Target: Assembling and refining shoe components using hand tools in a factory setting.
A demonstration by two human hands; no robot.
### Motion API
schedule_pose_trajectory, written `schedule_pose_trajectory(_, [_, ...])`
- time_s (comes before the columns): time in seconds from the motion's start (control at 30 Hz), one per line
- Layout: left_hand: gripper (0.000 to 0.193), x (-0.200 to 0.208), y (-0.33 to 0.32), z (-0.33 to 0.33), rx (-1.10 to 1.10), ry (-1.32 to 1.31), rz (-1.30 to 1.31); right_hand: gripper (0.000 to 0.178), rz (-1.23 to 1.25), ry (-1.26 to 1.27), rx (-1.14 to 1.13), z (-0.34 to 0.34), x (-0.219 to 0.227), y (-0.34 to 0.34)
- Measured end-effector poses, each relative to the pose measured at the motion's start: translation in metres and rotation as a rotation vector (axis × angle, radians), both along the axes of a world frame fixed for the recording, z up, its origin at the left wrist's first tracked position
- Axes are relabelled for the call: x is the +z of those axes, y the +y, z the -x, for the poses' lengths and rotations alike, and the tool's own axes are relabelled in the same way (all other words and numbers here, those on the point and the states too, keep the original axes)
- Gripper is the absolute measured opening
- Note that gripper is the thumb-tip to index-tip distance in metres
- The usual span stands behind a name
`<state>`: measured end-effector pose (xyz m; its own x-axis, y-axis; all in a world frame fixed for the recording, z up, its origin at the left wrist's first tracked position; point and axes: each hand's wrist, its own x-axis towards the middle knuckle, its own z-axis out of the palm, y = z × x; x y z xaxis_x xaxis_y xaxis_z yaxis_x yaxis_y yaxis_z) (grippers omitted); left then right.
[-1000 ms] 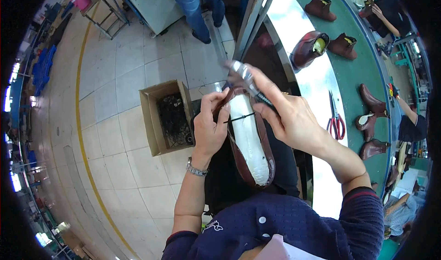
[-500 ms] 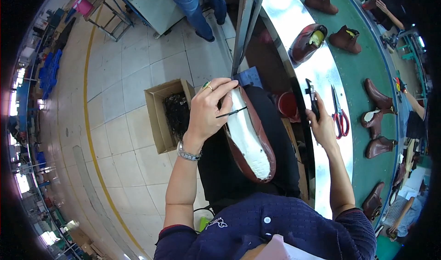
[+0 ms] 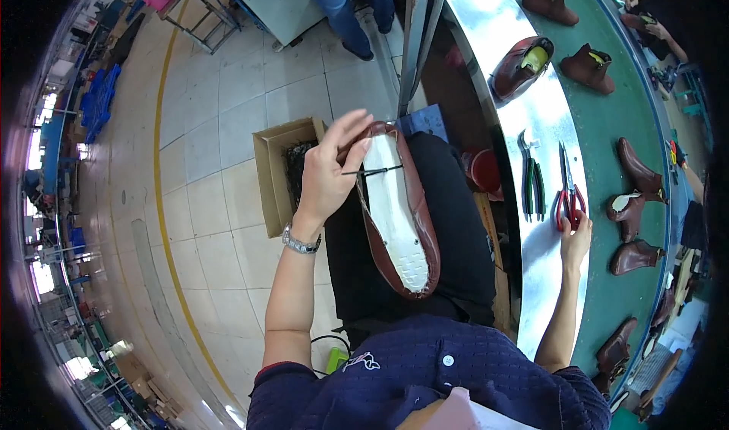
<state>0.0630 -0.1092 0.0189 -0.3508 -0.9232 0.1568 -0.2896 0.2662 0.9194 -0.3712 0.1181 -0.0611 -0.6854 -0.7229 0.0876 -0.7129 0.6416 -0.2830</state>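
A brown leather shoe (image 3: 427, 225) lies sole-up across my lap, its white insole board (image 3: 395, 202) facing me. A thin black strip (image 3: 380, 170) crosses the board near the toe. Beside the toe is my left hand (image 3: 328, 168), its thumb and fingers apart and the fingertips blurred; any contact with the shoe's edge is unclear. On the metal bench at right, my right hand (image 3: 575, 244) has its fingertips closed on a red handle of the scissors (image 3: 569, 191). Dark-handled pincers (image 3: 533, 187) lie just left of them, out of my grasp.
Another brown boot (image 3: 522, 69) stands on the metal bench (image 3: 550, 278); several more line the green conveyor (image 3: 588, 119) beyond. A cardboard box (image 3: 275, 179) with dark scraps sits on the floor at left. A metal post (image 3: 414, 43) rises ahead, with a person's legs (image 3: 345, 12) behind.
My right hand has put the pincers down on the bench and moved to the scissors. The fingers of my left hand have straightened and shifted off the shoe's toe.
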Motion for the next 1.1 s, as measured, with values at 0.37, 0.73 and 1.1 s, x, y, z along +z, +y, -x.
schedule_pose_trajectory(0.37, [0.071, -0.013, 0.095, 0.011, 0.190, 0.371, -0.324, 0.053, 0.284, -1.292, -0.012, -0.063, 0.084, -0.008])
schedule_pose_trajectory(0.73, [0.057, -0.010, 0.095, 0.028, 0.342, -0.046, -0.068, 0.071, -0.372, -1.930, 0.391, -0.202, 0.143, -0.055])
schedule_pose_trajectory(1.1, [0.055, 0.000, 0.076, 0.023, 0.346, -0.220, 0.258, 0.051, -0.177, -1.117, 0.640, -0.220, 0.131, -0.056])
